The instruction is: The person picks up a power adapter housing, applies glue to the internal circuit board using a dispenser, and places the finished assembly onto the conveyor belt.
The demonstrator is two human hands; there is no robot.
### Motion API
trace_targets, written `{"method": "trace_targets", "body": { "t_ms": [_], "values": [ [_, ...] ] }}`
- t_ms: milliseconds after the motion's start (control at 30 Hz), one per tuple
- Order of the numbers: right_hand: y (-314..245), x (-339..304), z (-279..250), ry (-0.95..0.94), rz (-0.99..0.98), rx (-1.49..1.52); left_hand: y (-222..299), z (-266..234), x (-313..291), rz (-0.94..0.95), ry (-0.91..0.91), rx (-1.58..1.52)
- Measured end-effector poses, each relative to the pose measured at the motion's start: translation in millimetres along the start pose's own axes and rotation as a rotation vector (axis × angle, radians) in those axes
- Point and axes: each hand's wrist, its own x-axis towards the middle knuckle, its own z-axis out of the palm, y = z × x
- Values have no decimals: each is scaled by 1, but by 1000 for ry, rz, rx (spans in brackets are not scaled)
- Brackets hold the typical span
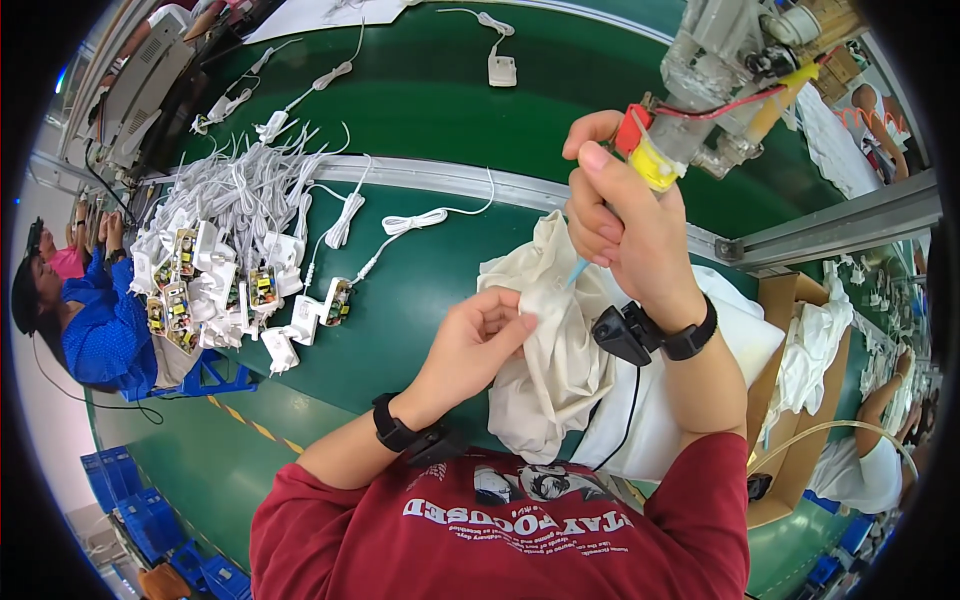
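Observation:
My right hand (632, 225) is raised and closed around a handheld dispenser (655, 163) wrapped in yellow tape, with a red switch on its side. Its thin blue tip (577, 270) points down from beneath the fist. Lower and to the left, my left hand (478, 343) pinches a small whitish piece (546, 294) between thumb and fingers, close to that tip. The piece blends into the pale cloth behind it, so its kind is unclear. That crumpled cream cloth (545, 400) is heaped on the green bench (400, 290) in front of me.
A pile of white power adapters (215, 275), some with bare circuit boards, lies at left with tangled cables. A metal rail (400, 175) divides bench from green belt (420, 100), where more adapters lie. At right stands a cardboard box (775, 400) holding white cloth. Other people sit on both sides.

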Motion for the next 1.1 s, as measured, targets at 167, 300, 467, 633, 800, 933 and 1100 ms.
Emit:
{"method": "trace_targets", "body": {
  "t_ms": [167,300,467,633,800,933,1100],
  "values": [
    [0,-3,2,-15,10,1,-3,1,3,24,51,-422],
    [2,-2,3,-49,21,7,5,8,8,15,82,-541],
    [3,-2,7,-79,26,33,5,13,12,222,44,-221],
    [-1,-3,7,-94,-5,45,9,23,25,422,181,236],
    [-4,-8,5,-50,8,53,4,29,27,479,259,358],
    [-14,-6,3,-24,-16,60,-8,28,26,432,245,304],
    [-25,-6,-1,30,-40,72,-19,21,33,389,267,109]
  ]
}}
